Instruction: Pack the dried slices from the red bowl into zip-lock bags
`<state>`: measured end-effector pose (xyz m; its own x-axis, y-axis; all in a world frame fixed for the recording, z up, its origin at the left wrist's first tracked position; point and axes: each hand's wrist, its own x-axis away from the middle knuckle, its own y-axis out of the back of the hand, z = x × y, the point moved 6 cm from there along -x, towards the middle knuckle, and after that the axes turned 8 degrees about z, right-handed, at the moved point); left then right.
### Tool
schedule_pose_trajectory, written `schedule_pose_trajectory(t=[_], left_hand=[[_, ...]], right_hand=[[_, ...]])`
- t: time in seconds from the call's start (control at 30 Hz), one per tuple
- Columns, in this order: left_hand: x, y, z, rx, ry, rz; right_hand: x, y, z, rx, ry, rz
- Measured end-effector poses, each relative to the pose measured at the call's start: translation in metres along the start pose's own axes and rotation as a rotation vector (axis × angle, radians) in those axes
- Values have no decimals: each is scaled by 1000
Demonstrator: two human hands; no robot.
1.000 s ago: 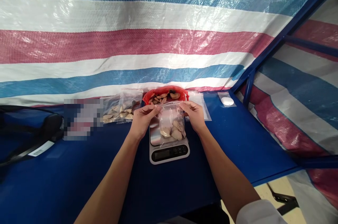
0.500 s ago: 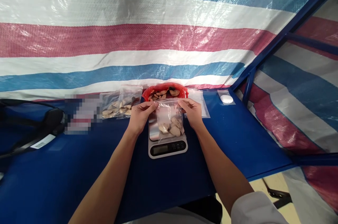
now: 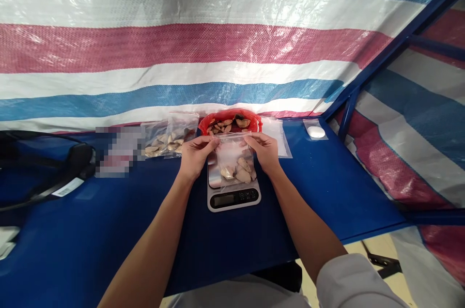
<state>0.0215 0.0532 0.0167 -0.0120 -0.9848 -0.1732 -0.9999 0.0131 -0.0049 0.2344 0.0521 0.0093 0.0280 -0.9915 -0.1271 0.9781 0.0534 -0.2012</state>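
A clear zip bag (image 3: 232,153) with several pale, flat, shell-like pieces (image 3: 244,170) in its lower part hangs between my hands, over the metal plate of a white kitchen scale (image 3: 234,200). My left hand (image 3: 197,154) pinches the bag's top left corner, and my right hand (image 3: 264,151) pinches the top right one. Whether the bag's bottom touches the plate I cannot tell. Just behind stands a red bag-lined container (image 3: 259,121) with more brownish pieces (image 3: 227,126). The scale's display looks dark, with no readable digits.
Filled clear bags (image 3: 154,142) lie left of the red container, beside a blurred-out patch. Flat empty bags (image 3: 285,141) lie right. A white oval object (image 3: 316,132) rests on a small bag farther right. Black straps (image 3: 78,165) lie left on the blue table (image 3: 348,192); a striped tarp hangs behind.
The whole view has shifted slightly, so the table items appear a little higher and farther right. Both hands keep their pinch on the zip bag's top corners.
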Motion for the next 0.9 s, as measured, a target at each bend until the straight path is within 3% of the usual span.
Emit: schedule_pose_trajectory(t=[0.2,0.37,0.9], left_hand=[[-1,0,3,20,42,56],[0,2,1,15,35,31],[3,-2,-7,-1,-53,21]], right_hand=[[1,3,-1,-12,14,-24],[1,2,-3,-17,-21,-22],[3,4,-1,20,20,-19]])
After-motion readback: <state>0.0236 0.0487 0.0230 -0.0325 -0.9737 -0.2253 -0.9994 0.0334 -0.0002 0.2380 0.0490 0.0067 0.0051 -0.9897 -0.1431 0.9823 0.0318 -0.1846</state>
